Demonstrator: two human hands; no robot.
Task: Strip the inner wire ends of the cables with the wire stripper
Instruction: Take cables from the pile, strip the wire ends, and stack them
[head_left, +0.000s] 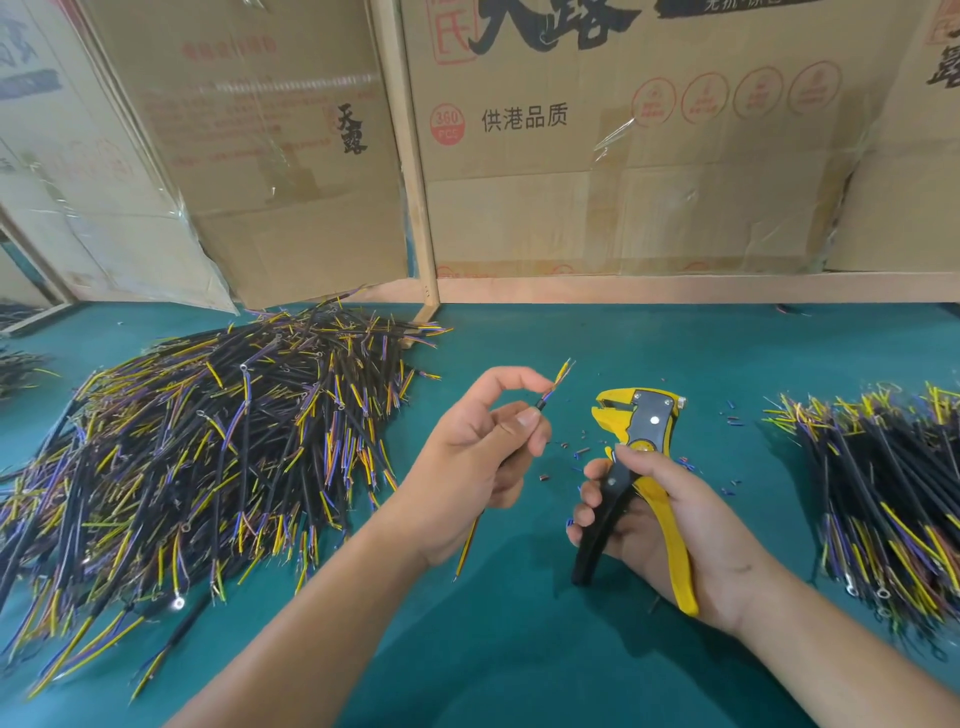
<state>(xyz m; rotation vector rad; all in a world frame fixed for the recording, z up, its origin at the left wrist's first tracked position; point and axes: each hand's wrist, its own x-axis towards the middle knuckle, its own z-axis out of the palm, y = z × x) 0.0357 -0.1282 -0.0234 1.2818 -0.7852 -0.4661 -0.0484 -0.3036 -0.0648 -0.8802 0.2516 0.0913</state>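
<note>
1. My right hand (670, 519) is wrapped round both handles of the wire stripper (636, 467), black handle under my fingers, yellow one against my palm. The handles stand apart and the jaws gape, pointing up and left towards the wire ends.

2. My left hand (472, 457) pinches one cable (540, 408) between thumb and forefinger, right at the end of its black sheath. The coloured inner wires (562, 373) fan out above my fingertips, and the tail hangs out below my palm down to the worktop (519, 649).

3. The wire ends sit just beside the open jaws, not yet in them. To do this well, I judge I should bunch the fanned wires so the tips line up, feed them in squarely to an even depth, and keep my pinch firm on the sheath so nothing slides when I squeeze.

4. Scraps of stripped insulation (576, 452) lie scattered on the green surface between and beyond my hands.

5. Nothing here sits in a bin. The big left heap of cables (208, 441) and the smaller right pile (883, 493) lie loose on the worktop; which one is finished I cannot tell.

6. Farthest off, flattened cardboard cartons (623, 182) stand on edge along the back as a wall; I see nothing held in them.
</note>
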